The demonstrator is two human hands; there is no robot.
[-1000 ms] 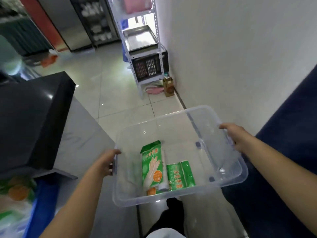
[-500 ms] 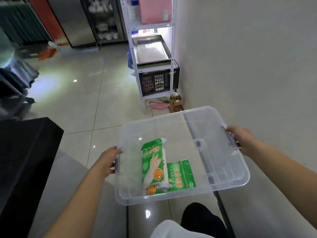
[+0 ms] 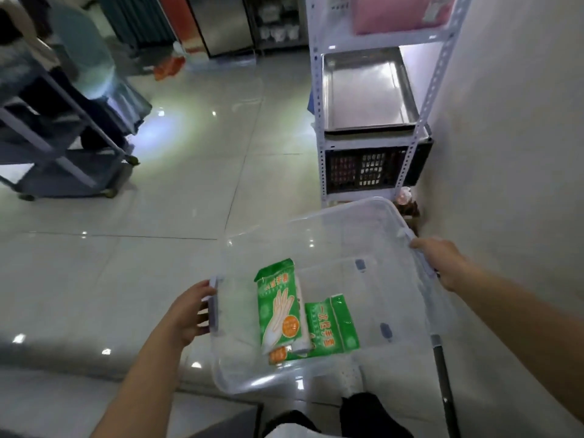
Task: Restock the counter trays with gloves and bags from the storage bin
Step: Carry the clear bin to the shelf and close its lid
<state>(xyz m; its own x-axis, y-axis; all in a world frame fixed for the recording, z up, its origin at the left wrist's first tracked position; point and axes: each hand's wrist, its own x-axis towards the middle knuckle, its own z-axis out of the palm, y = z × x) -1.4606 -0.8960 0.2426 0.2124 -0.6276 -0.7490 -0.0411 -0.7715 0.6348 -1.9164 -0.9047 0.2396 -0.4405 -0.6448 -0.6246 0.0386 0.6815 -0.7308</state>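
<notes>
**Inspector A:** We record one clear storage bin (image 3: 407, 298) carried above the tiled floor (image 3: 164, 216), held level by both hands at its short ends. The left hand (image 3: 186, 311) grips the left handle, fingers curled round it. The right hand (image 3: 442, 263) grips the right rim, thumb over the edge.

**Inspector B:** Contents?

**Inspector A:** We count two green packets on the bin's floor, toward its near left part. The tall glove packet (image 3: 278, 305), printed with a hand, lies lengthwise. The smaller green packet (image 3: 335, 327) lies just beside it on the right, and the tall one overlaps its edge. A whitish roll or folded plastic sits between them; we cannot tell what it is. The right half of the bin holds nothing we can make out.

**Inspector B:** Other containers?

**Inspector A:** On the white rack (image 3: 316, 121) against the wall: a steel tray (image 3: 363, 90), and a black crate (image 3: 363, 169) on the shelf under it. A grey cart (image 3: 63, 153) stands well apart at far left.

**Inspector B:** Differences from the earlier frame?

**Inspector A:** We find the same grip and the same packet layout. The black counter at left has left view, the cart has come into view, and the rack looms nearer, its crate now close behind the bin's far rim.
</notes>
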